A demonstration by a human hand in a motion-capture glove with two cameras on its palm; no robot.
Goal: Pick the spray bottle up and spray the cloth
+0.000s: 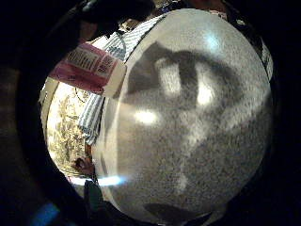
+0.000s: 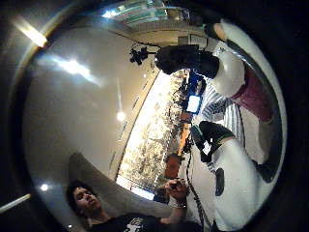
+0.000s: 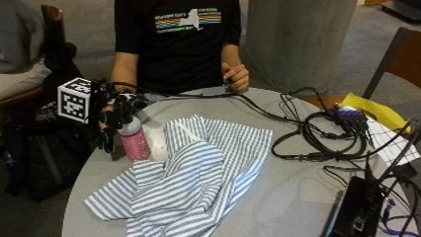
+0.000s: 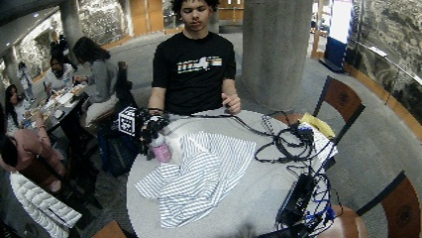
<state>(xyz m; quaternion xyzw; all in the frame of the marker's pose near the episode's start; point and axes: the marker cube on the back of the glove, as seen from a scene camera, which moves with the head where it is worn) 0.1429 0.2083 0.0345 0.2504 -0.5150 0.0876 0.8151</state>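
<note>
spray bottle [image 3: 133,141] upright on table [image 3: 289,192] | grip [image 3: 117,114] curled round its top | beside cloth [image 3: 190,182]

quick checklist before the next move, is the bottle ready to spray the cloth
1. Hand grips bottle: ok, fingers curl round its top.
2. Bottle upright: ok, standing on the table or just above it, cannot tell which.
3. Cloth in range: ok, it lies spread right beside the bottle.
4. Nozzle aimed at cloth: cannot tell, the hand hides it.
5. Cables out of the spray path: ok, they lie beyond the cloth.
</note>
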